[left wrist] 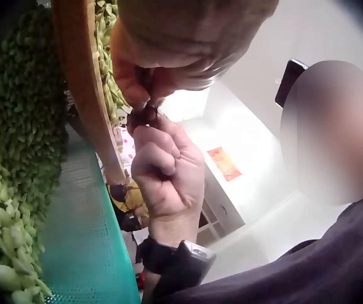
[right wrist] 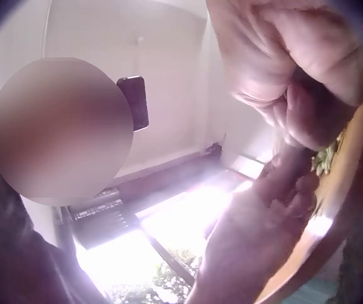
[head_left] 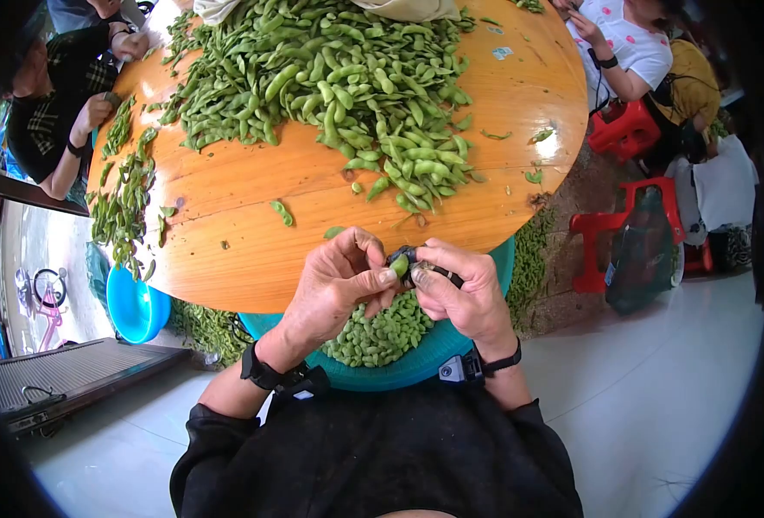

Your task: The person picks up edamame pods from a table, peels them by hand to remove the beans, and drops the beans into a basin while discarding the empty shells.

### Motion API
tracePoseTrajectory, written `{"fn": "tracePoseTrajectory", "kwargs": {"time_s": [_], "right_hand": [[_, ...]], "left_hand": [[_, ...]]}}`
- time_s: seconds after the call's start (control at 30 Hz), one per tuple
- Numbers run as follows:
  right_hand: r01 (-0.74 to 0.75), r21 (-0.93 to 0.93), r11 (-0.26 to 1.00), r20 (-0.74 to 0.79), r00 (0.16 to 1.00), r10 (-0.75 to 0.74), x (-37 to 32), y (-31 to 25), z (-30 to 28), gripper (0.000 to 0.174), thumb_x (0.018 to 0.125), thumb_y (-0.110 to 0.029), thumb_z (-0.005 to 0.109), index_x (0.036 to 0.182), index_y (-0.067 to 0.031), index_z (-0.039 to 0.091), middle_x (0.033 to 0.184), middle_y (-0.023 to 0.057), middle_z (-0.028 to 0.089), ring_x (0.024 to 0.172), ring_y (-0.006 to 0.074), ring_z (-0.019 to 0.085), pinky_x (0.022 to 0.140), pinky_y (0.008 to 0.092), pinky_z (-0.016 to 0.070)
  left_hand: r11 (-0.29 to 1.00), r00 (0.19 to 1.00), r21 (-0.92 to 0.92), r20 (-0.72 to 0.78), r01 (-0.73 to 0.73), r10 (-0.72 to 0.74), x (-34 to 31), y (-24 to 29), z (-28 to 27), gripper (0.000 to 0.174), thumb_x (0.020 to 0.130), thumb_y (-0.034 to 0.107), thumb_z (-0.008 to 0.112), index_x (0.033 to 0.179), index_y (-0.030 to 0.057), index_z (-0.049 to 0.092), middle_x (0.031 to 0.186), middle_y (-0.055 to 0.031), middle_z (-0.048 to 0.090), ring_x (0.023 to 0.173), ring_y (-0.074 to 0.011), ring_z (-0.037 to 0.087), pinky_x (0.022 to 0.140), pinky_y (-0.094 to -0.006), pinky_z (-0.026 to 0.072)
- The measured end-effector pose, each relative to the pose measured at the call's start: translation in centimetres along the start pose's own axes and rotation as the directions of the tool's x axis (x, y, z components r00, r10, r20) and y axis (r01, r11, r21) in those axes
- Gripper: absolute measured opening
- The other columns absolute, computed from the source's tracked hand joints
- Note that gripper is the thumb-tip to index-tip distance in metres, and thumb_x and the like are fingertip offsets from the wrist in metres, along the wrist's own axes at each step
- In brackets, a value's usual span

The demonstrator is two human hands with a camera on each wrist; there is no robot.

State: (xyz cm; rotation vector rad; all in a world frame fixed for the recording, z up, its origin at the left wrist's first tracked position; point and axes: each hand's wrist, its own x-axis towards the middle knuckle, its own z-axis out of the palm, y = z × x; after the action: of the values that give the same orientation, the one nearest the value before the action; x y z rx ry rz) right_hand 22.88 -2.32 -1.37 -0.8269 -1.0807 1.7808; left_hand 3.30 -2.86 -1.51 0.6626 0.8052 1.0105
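Over the basin, my left hand (head_left: pixel 334 281) pinches a green soybean pod (head_left: pixel 399 265) between thumb and fingertips. My right hand (head_left: pixel 464 298) meets it at the pod, fingers curled round a small black object (head_left: pixel 453 278) whose kind I cannot tell. Dark material also shows at the right fingertips. In the left wrist view the right hand (left wrist: pixel 168 168) is below the left, fingertips together; the pod is hidden there. Shelled green beans (head_left: pixel 377 337) fill the teal basin (head_left: pixel 356 376) under both hands. A large heap of pods (head_left: pixel 313 78) covers the far part of the wooden table (head_left: pixel 235 250).
Loose pods (head_left: pixel 123 207) lie along the table's left edge. A blue basin (head_left: pixel 137 306) stands on the floor at left, red stools (head_left: pixel 589 250) at right. Other people's hands (head_left: pixel 97 112) work at the table's far left. Plant scraps (head_left: pixel 533 259) lie on the floor.
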Motion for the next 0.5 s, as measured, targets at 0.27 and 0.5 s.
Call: {"fn": "tracePoseTrajectory", "kwargs": {"time_s": [0.27,0.5], "right_hand": [[-0.002,-0.093,0.996,0.01,1.0,0.003,0.2,-1.0,0.3,0.02,0.091,0.003,0.06,0.111,0.0075,0.063,0.085,0.0056,0.055,0.058,0.0118,0.055,0.049,0.0259,0.04],[0.289,-0.757,0.586,0.117,0.942,-0.314,-0.4,-1.9,1.3,0.023,0.08,0.007,0.062,0.103,0.005,0.064,0.083,0.0153,0.057,0.069,0.0311,0.061,0.06,0.0372,0.0487]], "left_hand": [[0.951,0.99,-0.297,0.138,0.082,-0.042,0.1,-0.5,0.8,0.014,0.095,0.003,0.063,0.1,0.0035,0.05,0.084,-0.0095,0.063,0.058,-0.0145,0.058,0.047,-0.0254,0.0417],[0.897,0.999,0.443,0.037,0.0,-0.018,-0.2,0.7,1.4,0.018,0.096,0.006,0.062,0.106,0.0001,0.048,0.079,-0.0062,0.063,0.06,-0.0093,0.059,0.049,-0.0213,0.0448]]}}
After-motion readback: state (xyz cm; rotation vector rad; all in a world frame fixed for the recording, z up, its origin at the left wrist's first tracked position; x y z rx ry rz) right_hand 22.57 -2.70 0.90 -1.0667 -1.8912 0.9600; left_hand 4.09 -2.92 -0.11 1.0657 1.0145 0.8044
